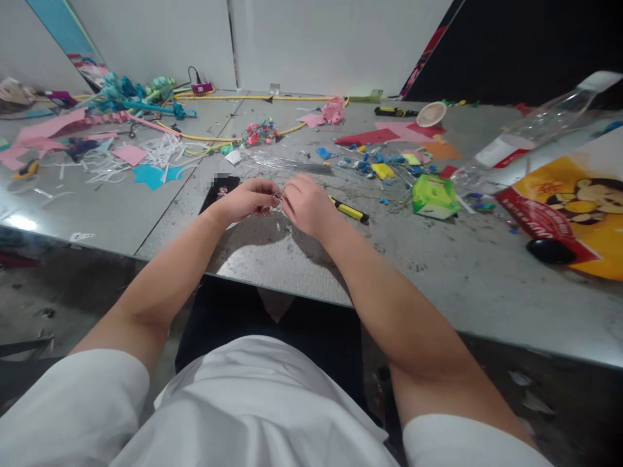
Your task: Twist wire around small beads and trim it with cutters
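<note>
My left hand [249, 198] and my right hand [307, 202] meet above the table, fingertips pinched close together. Between them shows a small, thin piece of wire [277, 196], mostly covered by the fingers. Beside the left wrist lies a dark phone-like object [221, 189], partly hidden. A yellow and black utility knife [351, 210] rests just right of the right hand, its near end behind that hand. Beyond the hands is a bundle of thin straight wires [294, 163], with a cluster of small red and pink beads or buds [260, 133] behind it.
The grey table [438, 285] carries blue scraps [355, 162], a green packet [435, 196], a clear bottle [535, 133] and a yellow bag [579, 201] on the right. White paper strips [163, 152] and pink paper [48, 130] spread leftward. A yellow cable [219, 139] crosses the back.
</note>
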The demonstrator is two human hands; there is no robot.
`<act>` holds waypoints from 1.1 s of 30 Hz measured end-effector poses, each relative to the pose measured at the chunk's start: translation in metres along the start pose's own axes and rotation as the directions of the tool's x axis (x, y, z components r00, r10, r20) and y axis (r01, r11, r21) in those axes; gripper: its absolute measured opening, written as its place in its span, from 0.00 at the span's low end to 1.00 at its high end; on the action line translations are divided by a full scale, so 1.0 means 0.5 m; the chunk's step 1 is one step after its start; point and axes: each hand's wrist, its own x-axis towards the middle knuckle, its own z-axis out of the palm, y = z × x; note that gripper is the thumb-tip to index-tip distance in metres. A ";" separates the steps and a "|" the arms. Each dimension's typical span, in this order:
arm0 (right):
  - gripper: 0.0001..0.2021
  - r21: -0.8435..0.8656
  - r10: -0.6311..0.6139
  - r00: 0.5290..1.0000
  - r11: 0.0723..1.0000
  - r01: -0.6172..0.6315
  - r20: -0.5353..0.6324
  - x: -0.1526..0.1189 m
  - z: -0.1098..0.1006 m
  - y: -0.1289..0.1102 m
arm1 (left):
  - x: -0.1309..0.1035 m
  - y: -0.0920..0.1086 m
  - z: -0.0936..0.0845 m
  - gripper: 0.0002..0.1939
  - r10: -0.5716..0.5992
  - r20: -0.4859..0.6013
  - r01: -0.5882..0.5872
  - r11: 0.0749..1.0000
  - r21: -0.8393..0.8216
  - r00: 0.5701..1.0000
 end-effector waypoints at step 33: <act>0.21 0.665 0.533 0.844 0.608 -0.433 0.062 -0.007 0.016 0.027 | 0.021 -0.024 -0.022 0.14 0.152 0.021 -0.154 0.983 0.099 0.988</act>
